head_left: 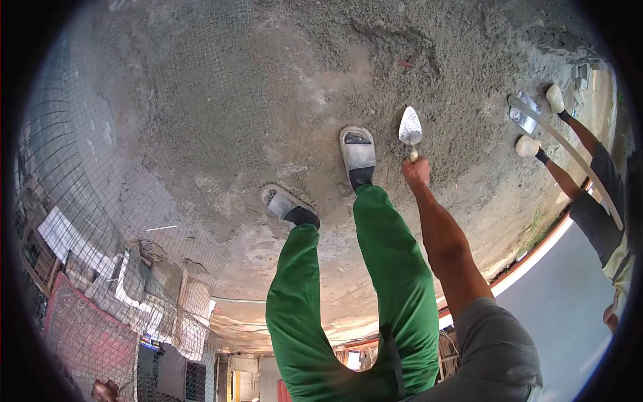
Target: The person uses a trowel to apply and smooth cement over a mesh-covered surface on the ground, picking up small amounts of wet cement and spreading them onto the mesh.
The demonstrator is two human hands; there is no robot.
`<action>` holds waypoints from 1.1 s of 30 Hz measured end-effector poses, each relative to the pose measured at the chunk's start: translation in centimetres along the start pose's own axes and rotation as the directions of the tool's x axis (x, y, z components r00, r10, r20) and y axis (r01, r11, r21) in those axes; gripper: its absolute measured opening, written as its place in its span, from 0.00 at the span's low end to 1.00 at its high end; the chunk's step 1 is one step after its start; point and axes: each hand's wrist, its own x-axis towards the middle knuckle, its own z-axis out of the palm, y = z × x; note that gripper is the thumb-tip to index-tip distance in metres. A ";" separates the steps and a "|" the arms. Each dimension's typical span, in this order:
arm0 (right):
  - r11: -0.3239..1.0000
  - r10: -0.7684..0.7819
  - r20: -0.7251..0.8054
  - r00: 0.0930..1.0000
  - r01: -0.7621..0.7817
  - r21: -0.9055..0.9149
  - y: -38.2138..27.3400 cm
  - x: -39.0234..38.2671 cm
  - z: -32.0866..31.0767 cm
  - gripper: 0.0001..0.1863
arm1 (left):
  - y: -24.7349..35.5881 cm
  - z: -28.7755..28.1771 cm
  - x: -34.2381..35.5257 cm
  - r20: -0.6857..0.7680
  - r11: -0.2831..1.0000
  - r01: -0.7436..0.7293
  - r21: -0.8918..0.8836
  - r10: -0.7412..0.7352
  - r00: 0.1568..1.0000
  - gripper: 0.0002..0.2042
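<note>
My right hand (416, 173) grips the handle of a pointing trowel (410, 127), its pale blade spread with wet grey mortar and pointing away from me over the rough ground. At the lower left rim, my left hand (105, 390) shows only in part, fingers curled at the wire mesh (87, 268). That mesh stretches up along the whole left side, and its far part lies over a patch of grey mortar (207, 100). Fresh, lumpy mortar (475, 87) covers the ground beyond and right of the trowel.
My feet in grey slides (359, 151) stand on the ground left of the trowel. At the right, another person (596, 208) stands beside a shovel (526, 114) with a long curved-looking handle. Behind the mesh are a red patterned cloth (87, 328) and piled household things.
</note>
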 end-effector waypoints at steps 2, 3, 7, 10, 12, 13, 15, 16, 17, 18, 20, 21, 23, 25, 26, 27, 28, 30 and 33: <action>0.993 -0.113 -0.101 0.988 0.114 0.003 -2.3 8.6 0.2 0.22 | 2.3 1.5 -0.2 -0.005 0.981 -0.128 -0.149 0.129 0.992 0.24; 0.987 -0.149 -0.125 0.981 0.154 0.038 -5.9 11.7 -0.3 0.23 | 3.1 1.5 -0.4 0.000 0.983 -0.136 -0.121 0.137 0.991 0.24; 0.977 -0.181 -0.011 0.983 0.181 0.114 -16.8 18.7 -6.2 0.28 | 5.0 -0.2 0.6 -0.008 0.991 -0.135 0.003 0.135 0.991 0.24; 0.959 -0.270 -0.162 0.949 0.281 0.044 -12.7 20.0 -5.9 0.30 | -1.4 -1.5 5.5 0.152 0.985 0.065 -0.162 -0.040 0.988 0.18; 0.946 -0.309 -0.112 0.945 0.317 0.070 -12.7 15.1 -6.4 0.28 | 4.4 0.9 4.3 0.123 0.987 0.042 -0.157 -0.023 0.992 0.13; 0.946 -0.310 -0.137 0.941 0.320 0.058 -13.1 12.3 -6.4 0.28 | 4.8 1.2 4.7 0.162 0.979 0.025 -0.202 0.009 0.987 0.12; 0.943 -0.318 -0.126 0.940 0.328 0.062 -15.0 7.5 -7.1 0.28 | 4.8 3.2 5.0 0.174 0.965 0.014 -0.263 0.033 0.984 0.11; 0.942 -0.323 -0.074 0.944 0.328 0.072 -16.1 5.0 -7.5 0.28 | 4.5 4.2 5.1 0.196 0.952 0.064 -0.299 -0.004 0.981 0.11; 0.934 -0.349 -0.065 0.935 0.353 0.055 -17.7 2.0 -7.9 0.28 | 4.0 4.9 5.2 0.225 0.936 0.115 -0.334 -0.039 0.974 0.11; 0.927 -0.370 -0.057 0.927 0.373 0.034 -19.6 -0.9 -8.1 0.28 | 3.2 5.6 5.3 0.257 0.923 0.137 -0.358 -0.044 0.965 0.12; 0.890 -0.456 -0.051 0.888 0.455 -0.024 -23.2 -5.6 -7.0 0.27 | 1.8 7.3 5.8 0.292 0.905 0.164 -0.394 -0.046 0.955 0.12; 0.862 -0.504 0.012 0.864 0.504 -0.062 -25.3 -7.8 -6.4 0.26 | 1.3 8.2 5.9 0.303 0.886 0.189 -0.423 -0.058 0.951 0.12; 0.749 -0.657 0.053 0.752 0.659 -0.065 -28.7 -10.5 -4.4 0.25 | 0.8 9.3 5.6 0.322 0.864 0.219 -0.454 -0.070 0.944 0.13; 0.660 -0.749 0.022 0.662 0.749 -0.050 -29.3 -11.9 -2.7 0.24 | 0.3 10.3 5.4 0.322 0.893 0.181 -0.413 -0.043 0.946 0.12; 0.720 -0.693 -0.006 0.721 0.693 0.033 -28.8 -12.5 -2.0 0.24 | -0.5 10.4 5.5 0.327 0.888 0.182 -0.421 -0.039 0.944 0.12; 0.767 -0.634 -0.026 0.773 0.632 0.113 -27.9 -12.1 -1.2 0.24 | -1.8 9.7 5.2 0.321 0.881 0.206 -0.425 -0.066 0.945 0.12; 0.841 -0.524 -0.054 0.850 0.526 0.126 -25.6 -10.7 -0.1 0.25 | -2.7 9.5 4.8 0.328 0.870 0.230 -0.436 -0.084 0.941 0.12; 0.887 -0.345 -0.051 0.937 0.344 0.307 -19.0 -7.2 2.4 0.26 | -3.3 9.8 3.7 0.324 0.886 0.217 -0.409 -0.081 0.943 0.12; 0.951 -0.251 -0.105 0.962 0.266 0.156 -13.1 0.0 2.9 0.25 | -2.9 10.9 1.9 0.281 0.920 0.215 -0.329 -0.122 0.952 0.13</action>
